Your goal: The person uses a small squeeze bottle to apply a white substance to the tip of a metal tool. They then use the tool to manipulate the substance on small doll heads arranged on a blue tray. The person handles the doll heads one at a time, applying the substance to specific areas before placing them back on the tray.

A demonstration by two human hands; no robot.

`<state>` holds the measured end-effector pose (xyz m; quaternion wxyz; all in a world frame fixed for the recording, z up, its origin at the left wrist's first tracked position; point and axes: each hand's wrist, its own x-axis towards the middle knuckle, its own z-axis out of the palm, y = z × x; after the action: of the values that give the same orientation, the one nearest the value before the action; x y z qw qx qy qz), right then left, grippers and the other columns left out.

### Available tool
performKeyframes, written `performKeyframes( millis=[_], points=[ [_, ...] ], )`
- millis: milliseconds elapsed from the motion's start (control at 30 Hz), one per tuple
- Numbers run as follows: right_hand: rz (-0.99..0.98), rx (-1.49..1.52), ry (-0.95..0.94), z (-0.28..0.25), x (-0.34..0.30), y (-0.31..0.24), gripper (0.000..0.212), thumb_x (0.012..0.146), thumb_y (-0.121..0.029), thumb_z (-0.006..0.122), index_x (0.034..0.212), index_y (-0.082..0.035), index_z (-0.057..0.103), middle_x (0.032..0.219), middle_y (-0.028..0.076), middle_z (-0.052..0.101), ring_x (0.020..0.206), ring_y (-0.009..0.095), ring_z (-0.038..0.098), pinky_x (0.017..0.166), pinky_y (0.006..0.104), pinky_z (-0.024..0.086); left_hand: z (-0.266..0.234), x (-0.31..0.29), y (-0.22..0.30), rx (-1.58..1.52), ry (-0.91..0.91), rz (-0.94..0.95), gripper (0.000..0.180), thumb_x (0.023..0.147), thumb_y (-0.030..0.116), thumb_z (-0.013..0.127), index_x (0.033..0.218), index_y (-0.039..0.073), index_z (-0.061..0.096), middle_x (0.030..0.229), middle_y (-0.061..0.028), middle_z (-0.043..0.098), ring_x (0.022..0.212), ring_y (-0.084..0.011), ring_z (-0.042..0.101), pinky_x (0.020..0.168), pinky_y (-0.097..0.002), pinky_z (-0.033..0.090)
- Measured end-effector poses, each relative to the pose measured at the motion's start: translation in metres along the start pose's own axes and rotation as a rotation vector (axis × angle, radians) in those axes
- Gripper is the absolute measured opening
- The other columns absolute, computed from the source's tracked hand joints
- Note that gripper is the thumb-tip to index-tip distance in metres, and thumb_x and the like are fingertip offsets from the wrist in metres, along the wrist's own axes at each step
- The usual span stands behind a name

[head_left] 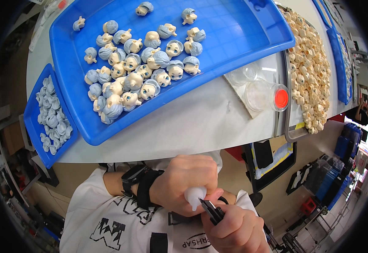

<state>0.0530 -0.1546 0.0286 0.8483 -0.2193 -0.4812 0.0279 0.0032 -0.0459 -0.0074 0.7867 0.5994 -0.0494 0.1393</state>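
Note:
My left hand (pixel 188 181), with a black watch and band at the wrist, is closed round a small white bottle, whose tapered nozzle (pixel 195 198) pokes out of the fist. My right hand (pixel 236 230) grips a black tool (pixel 212 211) with a narrow pointed tip. That tip is at the side of the nozzle; whether it touches cannot be made out. Both hands are close to my body, below the table's near edge. The bottle's body is hidden inside my left hand.
On the white table (pixel 184 130), a large blue tray (pixel 230 38) holds several doll heads with light-blue hair. A smaller blue tray (pixel 34 122) holds blue hair pieces. Clear round containers (pixel 257 95), one with a red centre, stand beside a metal tray (pixel 291 133) of cream-coloured parts.

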Motion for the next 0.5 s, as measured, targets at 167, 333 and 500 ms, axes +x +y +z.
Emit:
performKeyframes(
  millis=[167, 333, 500],
  points=[
    [0.001, -0.014, -0.004, -0.0008, 0.0, -0.0025, 0.026, 0.094, -0.018, 0.049, 0.069, -0.012, 0.047, 0.059, 0.004, 0.049, 0.048, 0.016, 0.047, 0.053, 0.0321, 0.039, 0.0019, 0.0003, -0.0003, -0.02, 0.0, -0.011, 0.022, 0.071, -0.002, 0.071, 0.067, 0.008, 0.052, 0.064, -0.0055, 0.05, 0.052, -0.0249, 0.046, 0.045, -0.0348, 0.035],
    [0.067, -0.046, 0.022, -0.0012, -0.0002, -0.0048, 0.021, 0.089, -0.008, 0.049, 0.068, -0.011, 0.046, 0.058, 0.005, 0.049, 0.046, 0.016, 0.047, 0.054, 0.033, 0.04, 0.0005, -0.0013, -0.0028, -0.025, 0.004, -0.036, 0.02, 0.073, 0.001, 0.07, 0.067, 0.008, 0.052, 0.064, -0.0052, 0.05, 0.052, -0.0244, 0.046, 0.045, -0.0347, 0.035],
    [0.091, -0.085, 0.062, 0.0025, -0.0007, -0.0071, 0.021, 0.087, -0.006, 0.049, 0.067, -0.01, 0.046, 0.057, 0.005, 0.049, 0.045, 0.017, 0.047, 0.055, 0.0339, 0.042, 0.0008, -0.0028, -0.005, -0.035, 0.001, -0.043, 0.019, 0.074, 0.003, 0.069, 0.067, 0.008, 0.052, 0.064, -0.005, 0.049, 0.051, -0.024, 0.046, 0.044, -0.0346, 0.035]
  ],
)
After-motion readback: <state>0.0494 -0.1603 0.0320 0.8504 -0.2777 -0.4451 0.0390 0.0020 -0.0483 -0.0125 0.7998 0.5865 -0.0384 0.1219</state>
